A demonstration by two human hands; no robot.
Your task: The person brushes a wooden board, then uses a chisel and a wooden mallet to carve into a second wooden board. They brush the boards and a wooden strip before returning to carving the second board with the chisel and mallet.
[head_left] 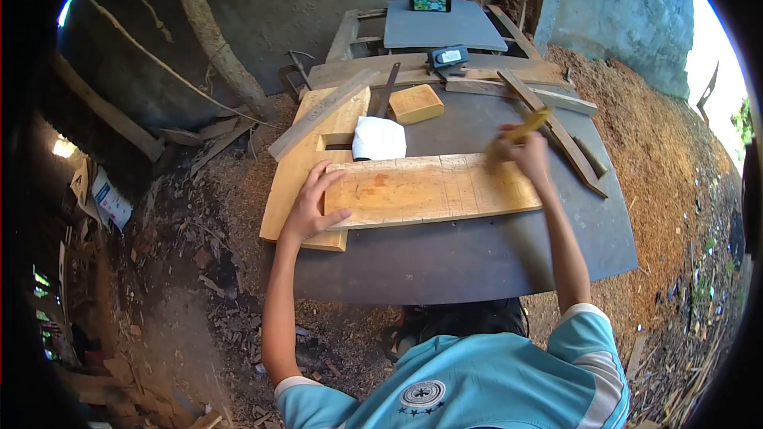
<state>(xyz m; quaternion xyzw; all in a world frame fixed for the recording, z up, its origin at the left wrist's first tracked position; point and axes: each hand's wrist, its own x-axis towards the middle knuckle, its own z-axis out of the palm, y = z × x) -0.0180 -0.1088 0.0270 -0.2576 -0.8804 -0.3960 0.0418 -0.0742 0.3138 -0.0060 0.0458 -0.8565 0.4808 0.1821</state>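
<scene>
A long light wooden board [413,191] with pencil-like lines across it lies on the dark table [445,262]. My left hand [314,202] rests on the board's left end, thumb and fingers spread over its edge. Above the right end, my right hand [526,151] is closed round a yellow tool [534,121], blurred by motion; its lower part is too smeared to make out. Beneath the board's left end is another wooden piece [306,179] with a rectangular opening. A white crumpled item [379,138] sits just behind the board.
Behind stand a wooden block [416,103], a saw-like blade [389,87] and a dark device with a white label [450,56]. Wooden strips [556,131] lie at the right. A phone [430,3] stands on a grey panel [437,28]. Sawdust [636,151] covers the ground.
</scene>
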